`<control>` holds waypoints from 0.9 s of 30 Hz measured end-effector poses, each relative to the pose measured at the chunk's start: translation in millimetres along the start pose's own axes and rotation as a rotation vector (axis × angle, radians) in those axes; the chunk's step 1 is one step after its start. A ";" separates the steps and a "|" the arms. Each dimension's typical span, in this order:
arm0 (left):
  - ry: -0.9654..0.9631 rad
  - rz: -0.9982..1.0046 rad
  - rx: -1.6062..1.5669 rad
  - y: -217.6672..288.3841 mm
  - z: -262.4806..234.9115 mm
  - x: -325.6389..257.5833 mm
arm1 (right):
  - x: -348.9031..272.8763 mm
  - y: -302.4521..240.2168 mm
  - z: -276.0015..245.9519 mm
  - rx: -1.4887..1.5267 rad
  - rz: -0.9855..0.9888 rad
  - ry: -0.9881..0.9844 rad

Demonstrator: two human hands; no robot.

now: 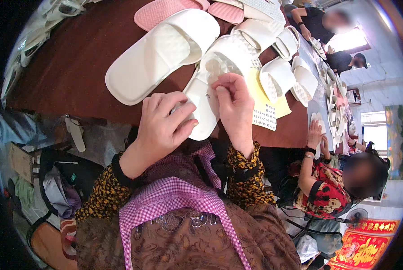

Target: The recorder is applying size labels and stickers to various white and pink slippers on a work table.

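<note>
A white slide slipper (203,119) lies at the near edge of the brown table, sole down, its toe strap facing away from me. A small dark printed mark shows on its insole. My left hand (163,121) is at the slipper's left edge, fingers bent over it and thumb tip on its heel end. Over the insole, my right hand (235,105) pinches thumb and forefinger together; whatever sits between them is too small to make out. Right of that hand lies a yellow sheet (282,107) with rows of small printed labels, partly under other slippers.
A larger-looking white slipper (143,67) lies to the left, with pink slippers (165,13) behind. More white slippers (277,78) stand at the right. Bagged slippers (30,40) line the far left. A co-worker in a red patterned top (323,189) handles a slipper on the right.
</note>
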State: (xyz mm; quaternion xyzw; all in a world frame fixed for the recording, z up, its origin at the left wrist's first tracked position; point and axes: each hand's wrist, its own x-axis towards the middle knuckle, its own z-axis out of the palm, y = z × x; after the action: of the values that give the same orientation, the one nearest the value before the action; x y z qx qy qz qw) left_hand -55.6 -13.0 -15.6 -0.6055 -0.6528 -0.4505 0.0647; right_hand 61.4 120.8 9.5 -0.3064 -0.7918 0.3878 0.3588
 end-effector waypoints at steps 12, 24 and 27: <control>-0.008 0.010 0.071 -1.4 -0.7 0.6 | -27.6 -16.9 -9.9 -0.603 -0.448 -0.176; -0.015 0.016 0.061 1.7 -4.6 -8.4 | -30.7 -22.3 -8.6 -0.716 -0.572 -0.233; -0.052 -0.001 0.048 3.6 -7.8 -3.0 | -22.5 -20.4 -17.5 -0.532 -0.471 -0.255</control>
State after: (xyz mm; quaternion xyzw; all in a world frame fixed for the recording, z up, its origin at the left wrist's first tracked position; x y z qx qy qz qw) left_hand -55.3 -20.9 -11.2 -0.6150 -0.6653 -0.4187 0.0621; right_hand 83.7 100.1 26.9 -0.1476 -0.9519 0.1104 0.2446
